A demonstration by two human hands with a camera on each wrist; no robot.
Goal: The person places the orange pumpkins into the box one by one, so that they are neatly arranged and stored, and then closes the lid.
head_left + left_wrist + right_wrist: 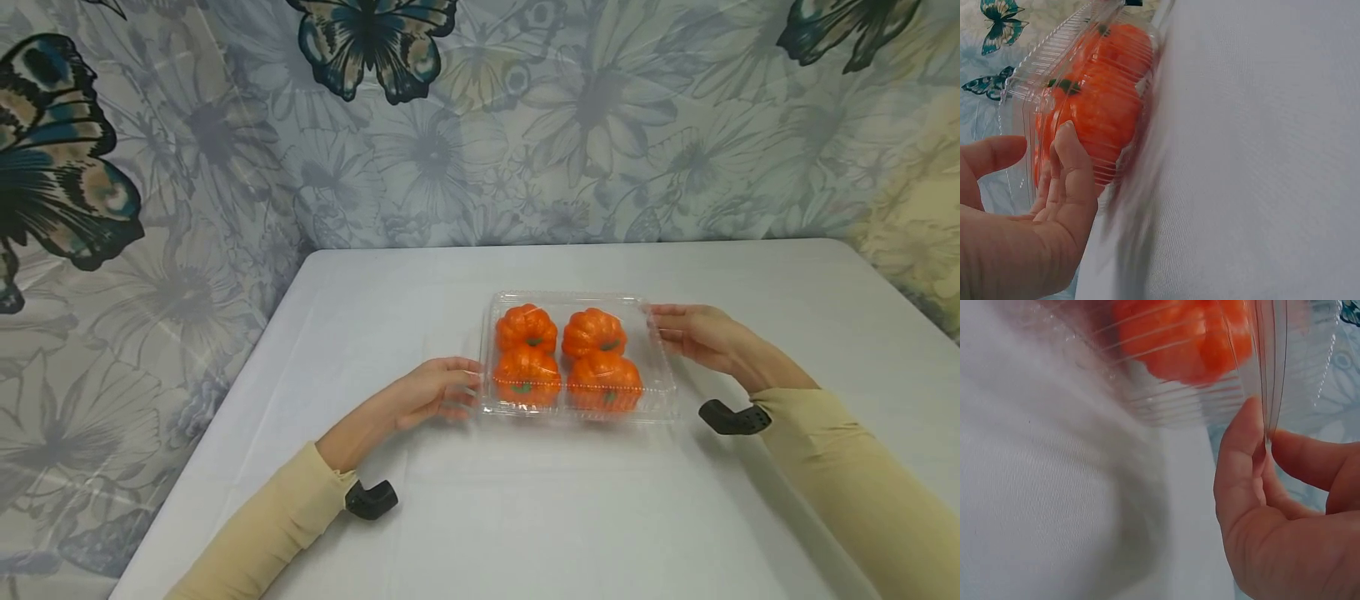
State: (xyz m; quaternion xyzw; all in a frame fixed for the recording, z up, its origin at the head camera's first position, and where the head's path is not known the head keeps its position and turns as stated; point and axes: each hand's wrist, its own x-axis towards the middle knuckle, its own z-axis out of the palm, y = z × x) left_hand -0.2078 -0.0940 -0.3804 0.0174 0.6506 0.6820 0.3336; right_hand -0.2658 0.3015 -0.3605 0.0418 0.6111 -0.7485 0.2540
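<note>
A clear plastic clamshell box (652, 400) with several small orange pumpkins (527, 375) inside is at the middle of the white table, lid down over them. Green stems show on the pumpkins. My right hand (701, 333) pinches the box's right rim between thumb and fingers, as the right wrist view shows at the rim (1272, 369). At the opposite end is my left hand (438, 390), its fingers extended along the ribbed side wall. In the left wrist view its thumb (1000, 153) stands apart from the fingers (1072, 156), near the rim.
The white-covered table (480, 517) runs back to a patterned cloth wall (570, 150) with flowers and butterflies. Similar cloth (180, 300) hangs on the left. Dark wrist devices (371, 500) sit below both sleeve cuffs.
</note>
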